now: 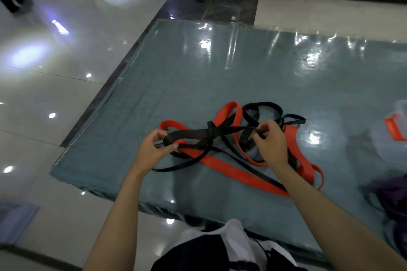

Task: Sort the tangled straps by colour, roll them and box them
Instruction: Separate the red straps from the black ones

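Both forearms reach forward from the body over the near edge of the plastic-wrapped mattress [220, 68]. The left hand [154, 145] pinches the looped end of the black strap [189, 134]; the right hand [269, 138] pinches a thinner black run. Between them sits the knot [211, 128], lying over the red strap [229, 169]. Judging from this, easing slack toward the knot would work better than pulling outward. Beyond the right hand stands a clear box [398, 121].
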